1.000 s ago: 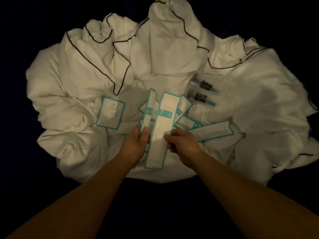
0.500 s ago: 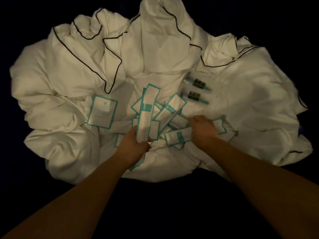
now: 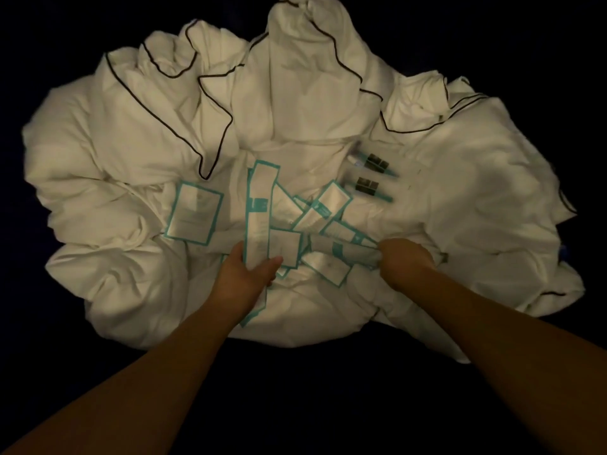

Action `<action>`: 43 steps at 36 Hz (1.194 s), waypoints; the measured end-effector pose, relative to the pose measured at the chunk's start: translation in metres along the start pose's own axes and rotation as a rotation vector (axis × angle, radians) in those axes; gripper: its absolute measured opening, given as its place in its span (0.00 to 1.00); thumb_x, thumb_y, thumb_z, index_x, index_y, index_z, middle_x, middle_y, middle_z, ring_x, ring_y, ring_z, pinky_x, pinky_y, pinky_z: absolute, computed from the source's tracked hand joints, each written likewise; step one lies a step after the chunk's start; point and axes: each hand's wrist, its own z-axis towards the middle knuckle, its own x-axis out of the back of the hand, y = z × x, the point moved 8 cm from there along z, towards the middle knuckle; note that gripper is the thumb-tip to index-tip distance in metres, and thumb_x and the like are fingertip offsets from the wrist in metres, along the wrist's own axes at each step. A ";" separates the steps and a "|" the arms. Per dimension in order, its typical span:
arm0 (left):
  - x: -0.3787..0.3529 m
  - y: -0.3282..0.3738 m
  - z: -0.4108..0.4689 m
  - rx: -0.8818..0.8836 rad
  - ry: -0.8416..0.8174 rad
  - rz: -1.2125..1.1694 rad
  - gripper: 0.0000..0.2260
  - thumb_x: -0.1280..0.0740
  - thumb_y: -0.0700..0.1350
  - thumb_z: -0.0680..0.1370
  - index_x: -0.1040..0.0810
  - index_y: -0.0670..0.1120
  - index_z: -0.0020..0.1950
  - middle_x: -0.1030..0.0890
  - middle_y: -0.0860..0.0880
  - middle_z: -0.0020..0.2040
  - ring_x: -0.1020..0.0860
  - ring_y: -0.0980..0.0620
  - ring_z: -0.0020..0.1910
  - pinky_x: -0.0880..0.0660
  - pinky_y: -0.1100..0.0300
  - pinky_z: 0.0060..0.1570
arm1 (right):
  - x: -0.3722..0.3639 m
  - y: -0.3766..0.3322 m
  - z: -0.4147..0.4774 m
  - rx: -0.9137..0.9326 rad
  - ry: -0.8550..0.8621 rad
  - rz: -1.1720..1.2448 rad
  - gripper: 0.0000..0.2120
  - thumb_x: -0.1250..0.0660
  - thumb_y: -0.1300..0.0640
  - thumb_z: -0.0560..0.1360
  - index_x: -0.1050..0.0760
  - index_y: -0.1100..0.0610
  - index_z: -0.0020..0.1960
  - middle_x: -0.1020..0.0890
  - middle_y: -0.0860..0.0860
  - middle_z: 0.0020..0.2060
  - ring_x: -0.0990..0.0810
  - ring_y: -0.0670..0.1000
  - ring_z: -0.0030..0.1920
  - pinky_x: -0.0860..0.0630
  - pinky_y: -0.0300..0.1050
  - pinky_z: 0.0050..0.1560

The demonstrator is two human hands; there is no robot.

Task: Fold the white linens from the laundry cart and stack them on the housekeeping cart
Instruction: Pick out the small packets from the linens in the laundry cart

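Left grip (image 3: 244, 277): thumb and fingers pinch the lower end of a long teal-edged packet (image 3: 259, 208), which points up-frame. More packets seem to be stacked behind it; the count is not readable.

Right grip (image 3: 405, 261): fingers curl round one end of a teal-banded packet (image 3: 341, 252) lying crosswise, right of centre.

Between and above the two grips is a loose heap of teal-edged packets (image 3: 328, 208), overlapping. One square packet (image 3: 193, 213) lies apart, left of centre. Two small tubes (image 3: 372, 164) with dark labels lie side by side at the upper right of the heap, blurred.

All rest on the white linens (image 3: 131, 133), a crumpled, unfolded pile with dark piping filling the middle of the frame. The surroundings are too dark to read.
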 end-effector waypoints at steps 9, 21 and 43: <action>-0.004 0.018 -0.003 -0.043 0.076 -0.040 0.07 0.32 0.42 0.78 0.24 0.39 0.50 0.21 0.46 0.37 0.22 0.63 0.27 0.26 0.63 0.33 | 0.027 -0.077 -0.039 0.168 -0.022 0.969 0.05 0.33 0.64 0.75 0.21 0.59 0.50 0.18 0.53 0.42 0.22 0.49 0.43 0.28 0.42 0.44; 0.002 0.021 -0.008 -0.048 0.058 -0.176 0.05 0.35 0.41 0.80 0.22 0.46 0.54 0.20 0.57 0.43 0.21 0.68 0.38 0.27 0.76 0.37 | 0.027 -0.153 -0.041 0.316 0.179 0.951 0.06 0.32 0.60 0.76 0.18 0.58 0.50 0.27 0.51 0.36 0.27 0.48 0.37 0.32 0.36 0.40; 0.038 -0.023 0.036 0.084 0.050 -0.141 0.12 0.33 0.35 0.75 0.26 0.35 0.58 0.17 0.45 0.38 0.18 0.48 0.32 0.20 0.52 0.36 | 0.014 -0.129 0.071 0.485 0.115 -0.391 0.26 0.49 0.61 0.77 0.43 0.60 0.75 0.40 0.60 0.73 0.45 0.60 0.75 0.53 0.59 0.74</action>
